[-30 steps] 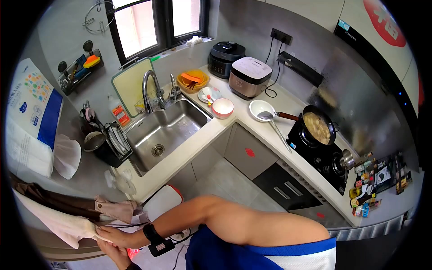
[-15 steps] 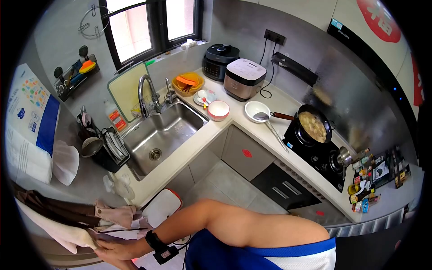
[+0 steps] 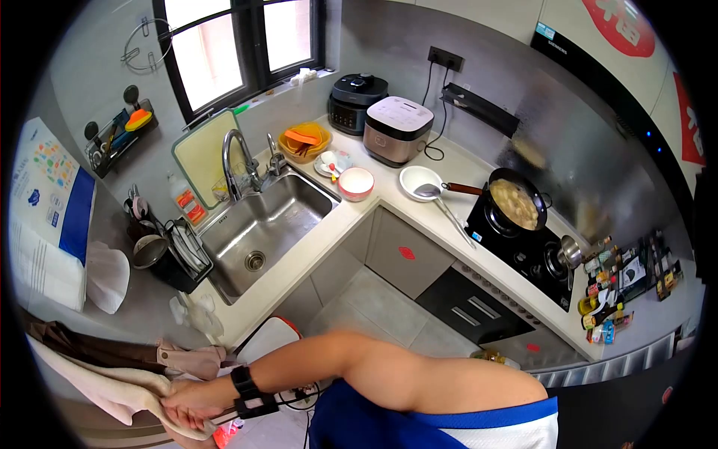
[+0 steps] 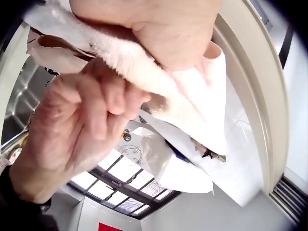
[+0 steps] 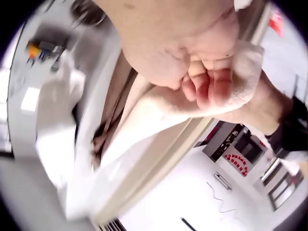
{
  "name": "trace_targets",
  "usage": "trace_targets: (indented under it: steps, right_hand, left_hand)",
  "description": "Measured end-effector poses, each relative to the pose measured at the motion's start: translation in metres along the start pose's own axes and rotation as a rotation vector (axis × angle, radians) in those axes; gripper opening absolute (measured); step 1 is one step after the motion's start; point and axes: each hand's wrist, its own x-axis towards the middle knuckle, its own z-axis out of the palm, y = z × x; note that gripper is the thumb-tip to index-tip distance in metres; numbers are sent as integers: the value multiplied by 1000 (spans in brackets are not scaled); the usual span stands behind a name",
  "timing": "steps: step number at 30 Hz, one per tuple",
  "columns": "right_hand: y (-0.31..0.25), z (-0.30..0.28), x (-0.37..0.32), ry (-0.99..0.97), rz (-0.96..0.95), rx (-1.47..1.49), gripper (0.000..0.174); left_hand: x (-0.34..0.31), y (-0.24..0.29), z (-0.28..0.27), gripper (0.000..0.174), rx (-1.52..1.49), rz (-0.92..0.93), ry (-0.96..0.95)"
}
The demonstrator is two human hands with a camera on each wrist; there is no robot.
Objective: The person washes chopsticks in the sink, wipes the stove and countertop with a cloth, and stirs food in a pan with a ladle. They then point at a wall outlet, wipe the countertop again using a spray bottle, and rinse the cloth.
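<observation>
A pale, fluffy towel point(image 3: 97, 382) hangs over a rail at the lower left, its end gathered between my two hands. My right hand point(image 3: 193, 404) has its fingers curled over the towel's edge, and in the right wrist view the fingertips point(image 5: 222, 89) press into the cloth. My left hand point(image 4: 168, 33) lies against the towel from the other side. Its fingers are hidden by the cloth, so I cannot tell how they are bent. Brown and pinkish cloths point(image 3: 191, 359) hang beside the towel.
Behind the hands are a steel sink point(image 3: 280, 224) and a dish rack point(image 3: 183, 258). A wok point(image 3: 516, 200) with food stands on the black stove point(image 3: 516, 258). A white bowl point(image 3: 420, 179) with a ladle point(image 3: 449, 217) is next to it. Tissue packs point(image 3: 48, 217) hang on the left wall.
My right hand has turned and curled over the towel's edge, bunching the cloth over the left hand. The head view has swung a little to the right.
</observation>
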Motion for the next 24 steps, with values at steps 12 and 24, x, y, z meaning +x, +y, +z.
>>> trace_targets:
  steps: [12, 24]
  right_hand:
    - [4, 24, 8, 424, -499, -1021, 37]
    - [39, 18, 21, 161, -760, -959, 23]
  left_hand:
    - [4, -18, -7, 47, -165, -117, -29]
    - [-2, 3, 17, 42, -213, -206, -76]
